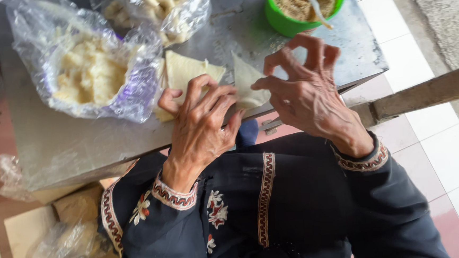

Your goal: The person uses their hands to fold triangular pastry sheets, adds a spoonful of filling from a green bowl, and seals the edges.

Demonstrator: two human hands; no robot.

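Pastry wrapper (248, 85), a pale triangular sheet, lies near the front edge of the counter (71, 144), just beside a second, flatter wrapper (186, 68) to its left. The right hand (307, 95) pinches the wrapper's right edge between thumb and forefinger, its other fingers curled up and free. The left hand (200, 120) rests over the seam where the two sheets meet, its grip loose, fingertips pressing down on the dough and closed around nothing. Toward the back edge stands a green bowl (286, 19) of crumbly brown filling with a white spoon (315, 7) in it; at the back left corner sit a clear bag (93, 68) of pale chunks and another bag (164, 11) of similar pieces. To fold well, I judge the left fingertips should keep the sheet flat while the right draws the edge over evenly, with light pressure so the thin dough does not tear
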